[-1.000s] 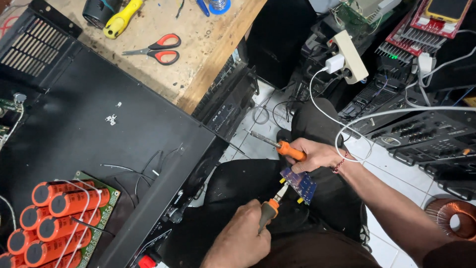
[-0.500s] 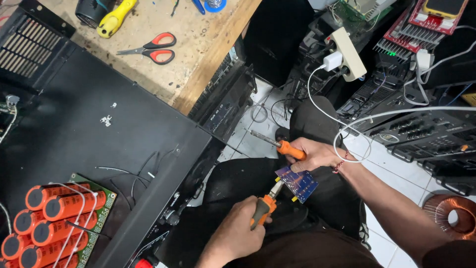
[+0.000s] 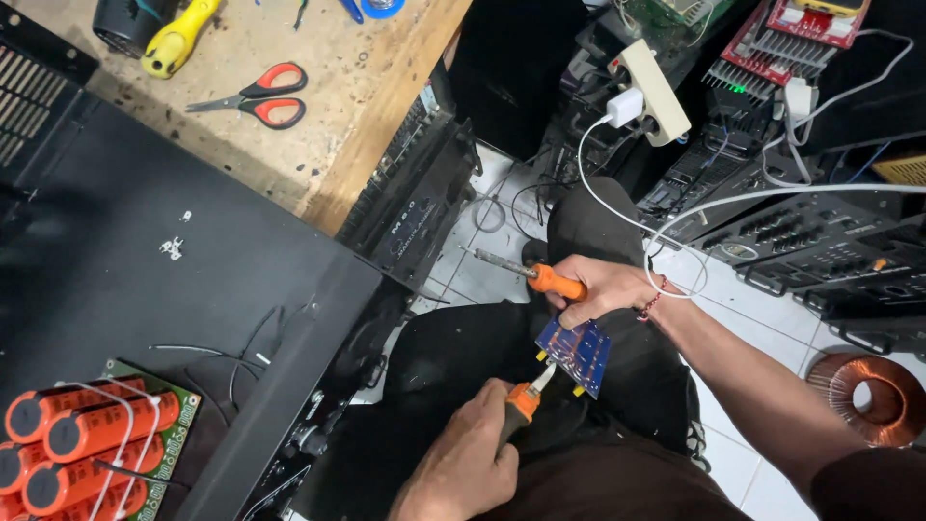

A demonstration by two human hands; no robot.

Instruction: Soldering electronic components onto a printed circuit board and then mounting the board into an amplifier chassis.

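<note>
My right hand (image 3: 603, 287) grips a small blue circuit board (image 3: 575, 353) by its upper edge over my lap. The same hand also holds an orange-handled soldering iron (image 3: 540, 278), whose metal tip points left. My left hand (image 3: 463, 465) comes up from below, closed around an orange-handled hand tool (image 3: 521, 402). The tool's light tip touches the board's lower left edge. Small yellow parts stick out along the board's edges.
A black metal case (image 3: 145, 289) fills the left, with a green board of orange capacitors (image 3: 82, 444) at its lower corner. Scissors (image 3: 256, 96) lie on the wooden bench (image 3: 367, 106). A power strip (image 3: 651, 92), white cables, stacked audio gear (image 3: 820, 241) and a copper coil (image 3: 873, 396) sit at right.
The view has drifted slightly, so the capacitor board sits lower left. Both hands keep their grips, and the tool's tip stays at the blue board's edge.
</note>
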